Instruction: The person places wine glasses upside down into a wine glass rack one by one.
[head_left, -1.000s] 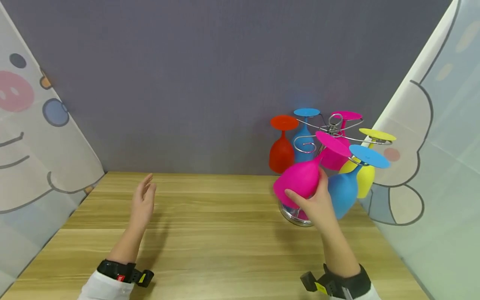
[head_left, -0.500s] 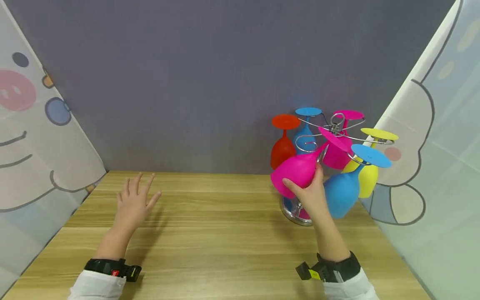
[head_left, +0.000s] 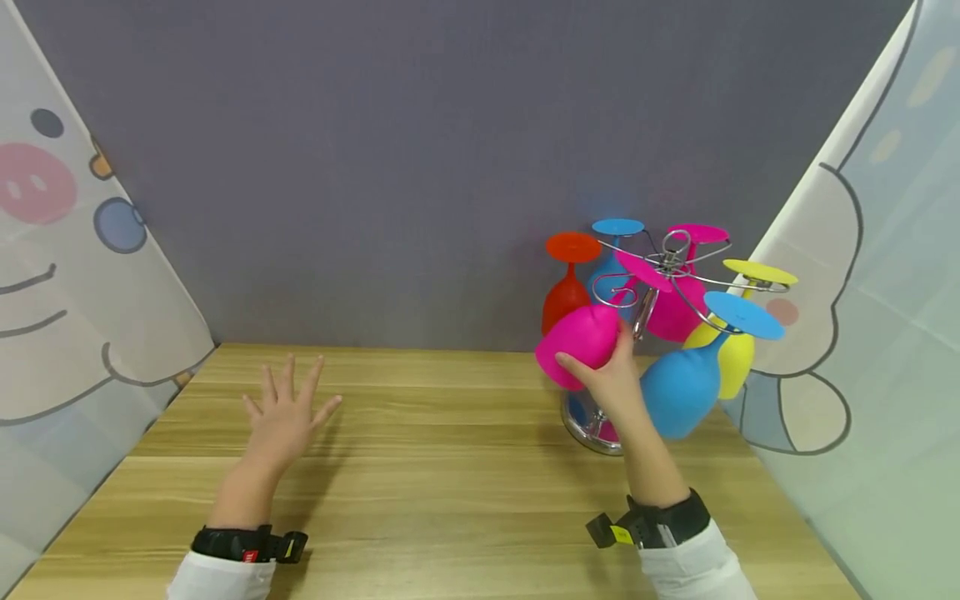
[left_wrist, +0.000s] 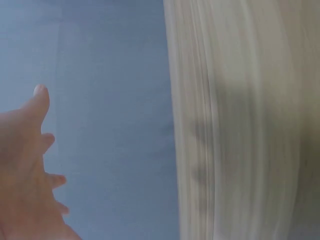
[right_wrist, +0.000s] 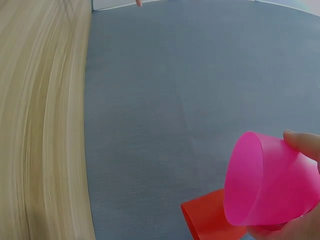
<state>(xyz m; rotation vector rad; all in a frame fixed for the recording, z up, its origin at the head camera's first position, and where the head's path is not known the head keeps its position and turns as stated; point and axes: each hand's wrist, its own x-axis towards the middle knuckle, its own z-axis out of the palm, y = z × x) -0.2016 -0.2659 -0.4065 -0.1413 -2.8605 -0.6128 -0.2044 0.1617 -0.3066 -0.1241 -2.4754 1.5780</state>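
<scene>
My right hand [head_left: 611, 379] grips the bowl of a pink plastic goblet [head_left: 577, 340], thumb on the near side. The goblet is tilted, mouth down to the left, its foot overlapping the curled wire arm of a metal goblet rack [head_left: 670, 265] in the head view. In the right wrist view, the pink goblet [right_wrist: 270, 180] shows its open mouth beside a red goblet [right_wrist: 212, 216]. Just right of the hand, a blue goblet [head_left: 678, 392] hangs at a slant from the rack. My left hand [head_left: 281, 425] is spread over the table's left side, holding nothing.
Upside down on the rack hang a red goblet [head_left: 564, 300], another blue one, another pink one and a yellow goblet [head_left: 735, 358]. The rack's round chrome base [head_left: 581, 435] stands on the wooden table [head_left: 450, 467]. A grey partition [head_left: 375, 183] rises behind; printed sheets flank both sides.
My right hand has shifted the pink goblet leftward, away from the blue goblet and along the rack's arm. My left hand has turned from edge-on to palm-down with fingers spread.
</scene>
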